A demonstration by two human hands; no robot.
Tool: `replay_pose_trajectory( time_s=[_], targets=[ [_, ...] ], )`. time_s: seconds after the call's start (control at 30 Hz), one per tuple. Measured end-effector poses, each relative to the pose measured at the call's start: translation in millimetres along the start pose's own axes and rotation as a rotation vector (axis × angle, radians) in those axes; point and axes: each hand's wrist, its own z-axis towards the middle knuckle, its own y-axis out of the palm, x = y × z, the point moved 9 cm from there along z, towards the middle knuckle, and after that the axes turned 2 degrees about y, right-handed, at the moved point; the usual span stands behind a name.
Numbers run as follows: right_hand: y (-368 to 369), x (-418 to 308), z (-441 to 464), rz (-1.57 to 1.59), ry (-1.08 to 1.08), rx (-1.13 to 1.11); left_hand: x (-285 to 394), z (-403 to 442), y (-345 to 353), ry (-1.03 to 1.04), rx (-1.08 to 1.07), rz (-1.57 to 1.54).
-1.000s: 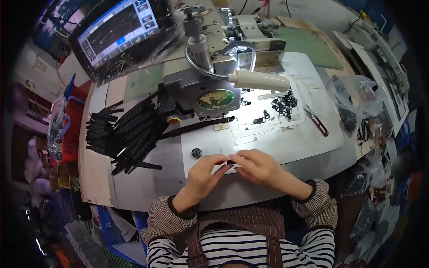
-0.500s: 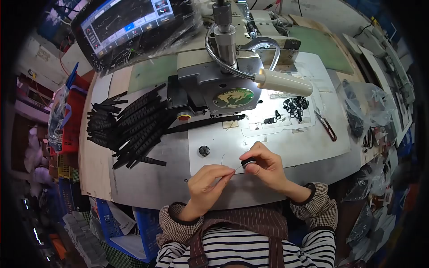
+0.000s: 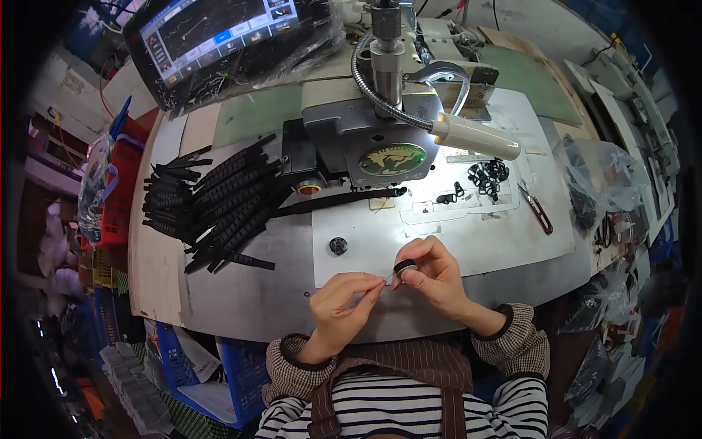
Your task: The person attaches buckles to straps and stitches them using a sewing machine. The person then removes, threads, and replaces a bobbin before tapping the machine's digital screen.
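Observation:
My right hand (image 3: 433, 276) is closed, thumb and fingers gripping a bobbin (image 3: 405, 268) wound with black thread. My left hand (image 3: 345, 298) pinches the thin loose end of its thread (image 3: 388, 279), which spans the short gap between both hands. Behind my left hand, a small round black metal part (image 3: 338, 246), looking like a bobbin case, lies on the white sheet (image 3: 358, 263). A long black strap (image 3: 340, 201) stretches under the sewing machine head (image 3: 373, 139), beyond my hands.
Black webbing straps (image 3: 227, 197) are heaped at left. Small black buckles (image 3: 486, 179) lie right of the machine, near red-handled snips (image 3: 537, 208). A tubular lamp (image 3: 479, 137) juts over the table. A lit screen (image 3: 219, 36) stands back left, and a plastic bag (image 3: 603, 172) lies far right.
The bobbin has tipped slightly in my right hand. My hands are a little closer together, and the free thread tail above my left fingers no longer shows. The camera view has shifted slightly.

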Motion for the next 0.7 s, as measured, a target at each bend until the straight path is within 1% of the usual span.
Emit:
replay_pose_trajectory(
  time_s=[0.03,0.13,0.23,0.33,0.43,0.53,0.63,0.7],
  targets=[
    [0.5,3.3,0.3,0.098,0.021,-0.002,-0.1,-0.3,-0.1,-0.001,0.003,0.0],
    [-7.1,5.2,-0.8,-0.106,0.001,0.108,-0.9,-1.4,0.3,-0.004,0.008,0.005],
    [-4.8,2.8,2.0,-0.387,-0.044,-0.022,-2.4,-2.2,-0.4,-0.01,0.013,0.024],
    [-3.8,12.7,1.0,-0.104,0.073,0.011,-2.6,-2.4,-1.7,-0.015,0.027,0.04],
    [1.9,8.9,1.0,0.01,-0.016,0.077,-0.9,-2.4,-3.5,0.006,0.036,0.054],
    [2.3,11.2,0.7,0.041,0.079,0.115,0.4,-3.8,-4.9,0.018,0.032,0.076],
    [6.5,9.1,1.3,-0.339,0.088,-0.003,1.1,-7.3,-8.1,0.033,0.019,0.115],
    [2.4,14.2,-1.9,-0.357,0.12,0.008,-0.9,-11.3,-10.0,0.042,0.004,0.146]
  ],
)
